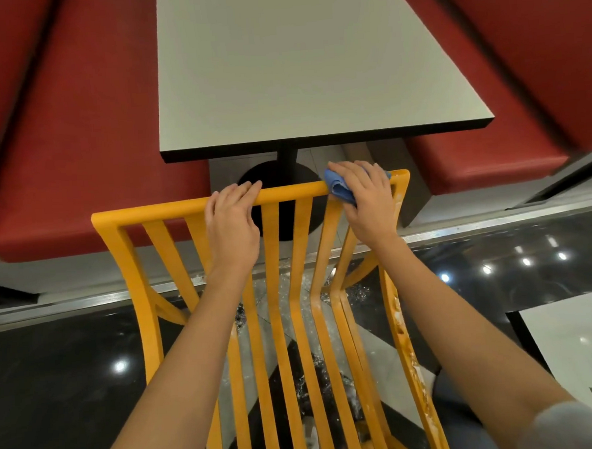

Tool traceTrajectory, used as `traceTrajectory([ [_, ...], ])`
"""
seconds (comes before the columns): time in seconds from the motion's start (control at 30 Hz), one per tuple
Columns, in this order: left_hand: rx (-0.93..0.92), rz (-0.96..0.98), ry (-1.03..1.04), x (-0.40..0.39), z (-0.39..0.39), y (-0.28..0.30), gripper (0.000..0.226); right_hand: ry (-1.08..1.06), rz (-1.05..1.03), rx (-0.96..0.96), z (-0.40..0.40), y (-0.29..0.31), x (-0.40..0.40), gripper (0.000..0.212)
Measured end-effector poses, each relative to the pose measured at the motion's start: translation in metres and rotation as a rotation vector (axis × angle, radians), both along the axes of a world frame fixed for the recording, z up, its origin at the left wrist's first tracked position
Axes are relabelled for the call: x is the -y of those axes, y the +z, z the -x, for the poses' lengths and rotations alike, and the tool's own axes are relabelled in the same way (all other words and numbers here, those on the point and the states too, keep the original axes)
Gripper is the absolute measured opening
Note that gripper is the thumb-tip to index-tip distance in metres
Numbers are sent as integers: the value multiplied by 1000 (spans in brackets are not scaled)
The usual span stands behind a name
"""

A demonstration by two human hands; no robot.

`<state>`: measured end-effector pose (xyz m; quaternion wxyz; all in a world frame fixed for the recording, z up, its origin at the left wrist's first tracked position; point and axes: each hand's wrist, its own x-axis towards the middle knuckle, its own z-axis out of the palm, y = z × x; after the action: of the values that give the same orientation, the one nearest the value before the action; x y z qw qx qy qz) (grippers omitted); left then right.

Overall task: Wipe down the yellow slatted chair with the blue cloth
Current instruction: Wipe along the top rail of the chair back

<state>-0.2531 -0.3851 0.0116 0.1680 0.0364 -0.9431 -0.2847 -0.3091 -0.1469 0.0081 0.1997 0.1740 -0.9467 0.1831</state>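
Observation:
The yellow slatted chair [146, 266] fills the lower middle of the head view, its top rail nearest the table. My left hand [231, 227] grips the middle of that rail, fingers curled over its far edge. Near the rail's right end, my right hand [365, 200] holds the bunched blue cloth [339, 187] against the rail. Most of the cloth is hidden under the hand. White residue marks the chair's right side post.
A grey table [279, 70] with a black edge stands just beyond the chair, on a black pedestal base [278, 177]. Red padded benches [78, 150] flank it on both sides. The floor is glossy black tile. A second pale tabletop corner [575, 340] shows at the lower right.

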Motion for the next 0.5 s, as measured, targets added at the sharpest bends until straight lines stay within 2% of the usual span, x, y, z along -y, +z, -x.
traceTrajectory([
  [0.07, 3, -17, 28, -6, 0, 2, 48, -71, 117, 34, -5, 0, 11, 46],
  [0.13, 12, -39, 60, -10, 0, 5, 49, -49, 146, 52, -11, 3, 33, 45],
  [0.33, 22, 61, 44, -4, 0, 7, 52, 175, -112, 51, -7, 12, 60, 50],
  [0.4, 21, 86, 53, -5, -1, 7, 50, 136, -137, -10, -5, 6, 45, 53],
  [0.5, 27, 79, 79, -9, -3, 7, 47, -39, 4, -59, -9, -3, 30, 52],
])
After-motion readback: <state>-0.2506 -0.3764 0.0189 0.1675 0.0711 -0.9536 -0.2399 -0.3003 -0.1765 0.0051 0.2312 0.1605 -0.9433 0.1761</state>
